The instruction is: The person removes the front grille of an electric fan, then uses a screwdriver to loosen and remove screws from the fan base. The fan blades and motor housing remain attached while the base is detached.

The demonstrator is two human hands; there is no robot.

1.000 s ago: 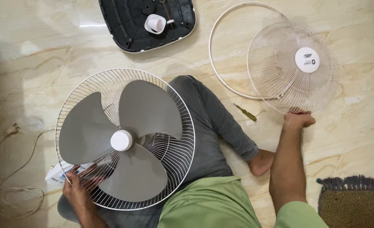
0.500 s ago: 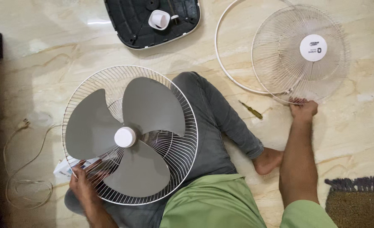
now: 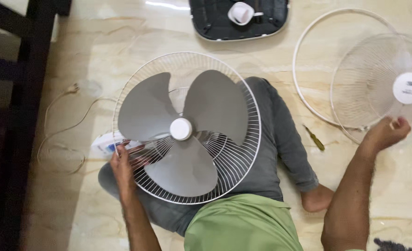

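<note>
The right hand (image 3: 386,134) grips the lower rim of the loose front grille (image 3: 378,83), lifted off the floor (image 3: 280,60) — half a second ago it lay flat. The left hand (image 3: 122,165) clasps the rear grille (image 3: 236,162) around the grey blades (image 3: 182,128), on the lap.

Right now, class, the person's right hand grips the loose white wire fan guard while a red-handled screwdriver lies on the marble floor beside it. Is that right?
Not quite. The head view shows the screwdriver handle is yellow-green, not red. The right hand does grip the loose white wire fan guard above the marble floor.
</note>
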